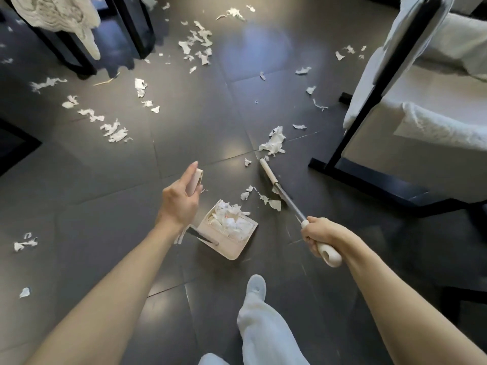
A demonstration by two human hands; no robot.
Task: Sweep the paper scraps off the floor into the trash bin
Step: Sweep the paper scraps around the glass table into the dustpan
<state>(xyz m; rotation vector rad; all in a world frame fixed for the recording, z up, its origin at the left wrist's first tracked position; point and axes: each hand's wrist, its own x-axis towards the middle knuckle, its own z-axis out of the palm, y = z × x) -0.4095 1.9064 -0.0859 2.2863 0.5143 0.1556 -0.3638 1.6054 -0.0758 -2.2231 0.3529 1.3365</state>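
Pale trouser leg [263, 327] and slipper [255, 284] stand just behind the dustpan [232, 248], which sits on the dark tiled floor [105, 193], heaped with white paper scraps [229, 219]. Rising from the dustpan toward the left, its cream handle [196, 179] is held at the top by the left hand [180, 200], pinched between the thumb and fairly straight fingers. To the right of the dustpan, the right hand [319, 237] is curled tightly round the grip of the broom [290, 204]. The broom head [267, 171] rests on the floor beyond the dustpan, among more scraps. Loose scraps lie scattered well beyond and to the left of the dustpan. A dark-framed seat [421, 101] with white cushions stands far right of it.
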